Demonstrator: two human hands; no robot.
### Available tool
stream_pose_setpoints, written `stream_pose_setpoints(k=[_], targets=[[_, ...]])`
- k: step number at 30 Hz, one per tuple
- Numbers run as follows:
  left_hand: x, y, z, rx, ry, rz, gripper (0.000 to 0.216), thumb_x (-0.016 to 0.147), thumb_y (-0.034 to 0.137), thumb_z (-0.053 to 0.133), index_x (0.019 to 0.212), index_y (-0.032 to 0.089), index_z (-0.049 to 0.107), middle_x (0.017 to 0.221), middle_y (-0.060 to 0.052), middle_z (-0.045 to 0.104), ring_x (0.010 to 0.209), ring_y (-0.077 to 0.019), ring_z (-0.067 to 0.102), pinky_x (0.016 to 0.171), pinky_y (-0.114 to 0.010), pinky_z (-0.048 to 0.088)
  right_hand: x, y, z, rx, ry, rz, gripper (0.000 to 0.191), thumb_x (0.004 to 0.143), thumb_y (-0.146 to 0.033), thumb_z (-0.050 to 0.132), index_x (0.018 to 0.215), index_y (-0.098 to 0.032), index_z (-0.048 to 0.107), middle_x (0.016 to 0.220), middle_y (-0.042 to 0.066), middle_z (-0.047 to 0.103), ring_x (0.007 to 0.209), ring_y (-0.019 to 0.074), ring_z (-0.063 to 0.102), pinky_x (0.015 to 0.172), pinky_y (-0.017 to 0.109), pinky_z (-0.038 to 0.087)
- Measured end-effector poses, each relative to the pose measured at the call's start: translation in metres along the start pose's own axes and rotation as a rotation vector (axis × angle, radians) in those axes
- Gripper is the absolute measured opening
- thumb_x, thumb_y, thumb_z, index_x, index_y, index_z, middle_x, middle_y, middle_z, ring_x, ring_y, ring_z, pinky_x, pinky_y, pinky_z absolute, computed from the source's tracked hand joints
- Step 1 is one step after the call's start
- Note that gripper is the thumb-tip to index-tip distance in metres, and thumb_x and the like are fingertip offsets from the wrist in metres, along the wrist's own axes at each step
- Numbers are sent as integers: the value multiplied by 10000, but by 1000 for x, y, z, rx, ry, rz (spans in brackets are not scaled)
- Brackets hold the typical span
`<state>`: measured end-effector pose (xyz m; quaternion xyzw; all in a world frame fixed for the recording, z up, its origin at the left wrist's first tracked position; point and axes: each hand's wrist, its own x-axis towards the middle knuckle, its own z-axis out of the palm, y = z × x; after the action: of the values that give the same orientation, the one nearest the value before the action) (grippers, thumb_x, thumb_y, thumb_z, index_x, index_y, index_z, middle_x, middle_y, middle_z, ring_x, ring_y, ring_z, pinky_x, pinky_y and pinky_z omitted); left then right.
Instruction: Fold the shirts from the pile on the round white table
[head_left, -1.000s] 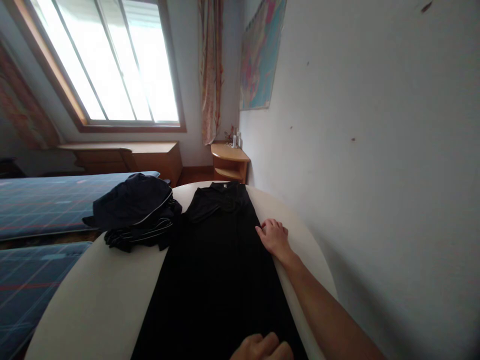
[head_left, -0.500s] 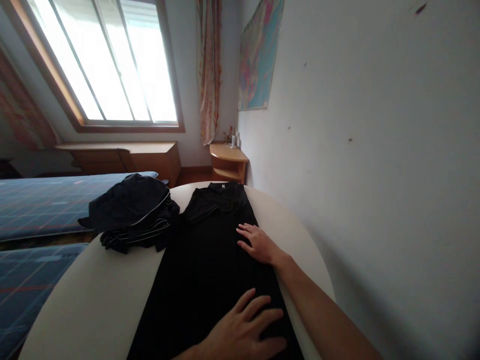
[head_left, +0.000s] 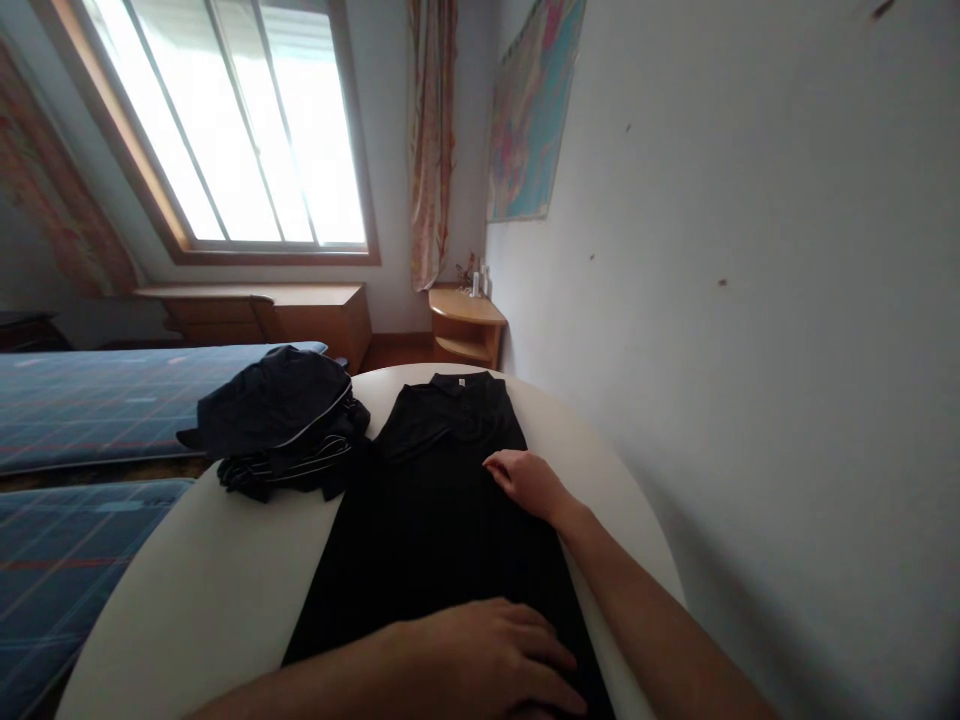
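Observation:
A black collared shirt (head_left: 435, 550) lies stretched lengthwise over the round white table, its collar with a small pale label at the far end. Near the shirt's right side, below the collar part, my right hand (head_left: 531, 482) has its fingers drawn together in a pinch on the dark cloth. Closer to me, my left hand (head_left: 502, 650) rests palm down over the shirt, fingers apart and slightly bent toward its right edge. Its fingertips partly leave the bottom of the view. The shirt's near end is out of sight.
A pile of dark folded clothes (head_left: 289, 420) with white piping sits left of the shirt on the table (head_left: 202, 590). Blue plaid mattresses (head_left: 82, 400) are to the left, a white wall (head_left: 750, 380) to the right. A corner shelf (head_left: 469, 308) and desk (head_left: 300, 295) stand behind.
My right hand has gone from spread fingers to a pinch on the shirt. My left hand has turned and shifted a little right. The shirt's collar end looks flatter and straighter.

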<state>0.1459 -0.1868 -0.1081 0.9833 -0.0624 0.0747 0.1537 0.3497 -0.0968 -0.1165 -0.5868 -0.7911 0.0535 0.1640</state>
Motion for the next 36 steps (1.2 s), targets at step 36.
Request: stream_pose_setpoints(k=[36], targets=[[-5, -40, 90, 812, 353, -70, 415, 1009, 396, 484, 1416, 314, 495, 1572, -7, 379, 1280, -265, 542, 999, -343, 481, 99, 44, 16, -133, 98, 314, 423, 957, -339, 446, 1327, -212, 609, 1441, 100, 519, 1266, 254, 492, 1054, 365, 373]])
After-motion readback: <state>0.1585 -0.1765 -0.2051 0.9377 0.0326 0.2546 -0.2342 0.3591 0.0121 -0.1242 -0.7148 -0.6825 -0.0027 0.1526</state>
